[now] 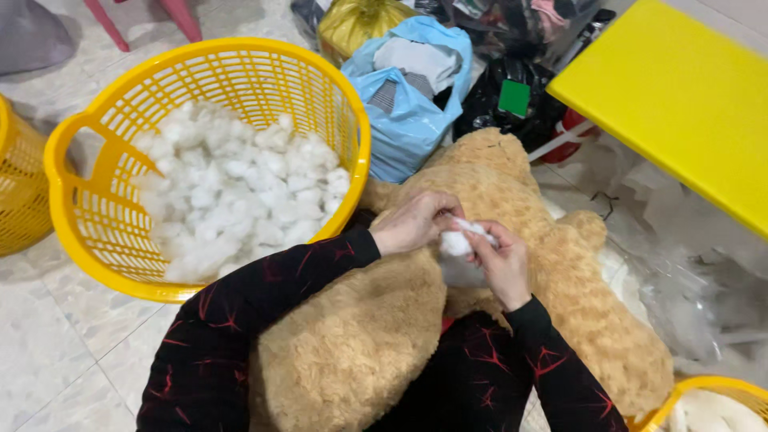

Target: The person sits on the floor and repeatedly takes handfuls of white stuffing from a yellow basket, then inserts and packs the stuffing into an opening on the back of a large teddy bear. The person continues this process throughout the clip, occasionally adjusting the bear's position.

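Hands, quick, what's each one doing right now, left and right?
Left hand: closed, pinching the white stuffing at the tan plush toy.
Right hand: closed, fingers gripping the same white stuffing.

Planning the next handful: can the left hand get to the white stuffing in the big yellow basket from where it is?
Probably yes: the left hand is beside the yellow basket, open-topped, with stuffing piled near that side.
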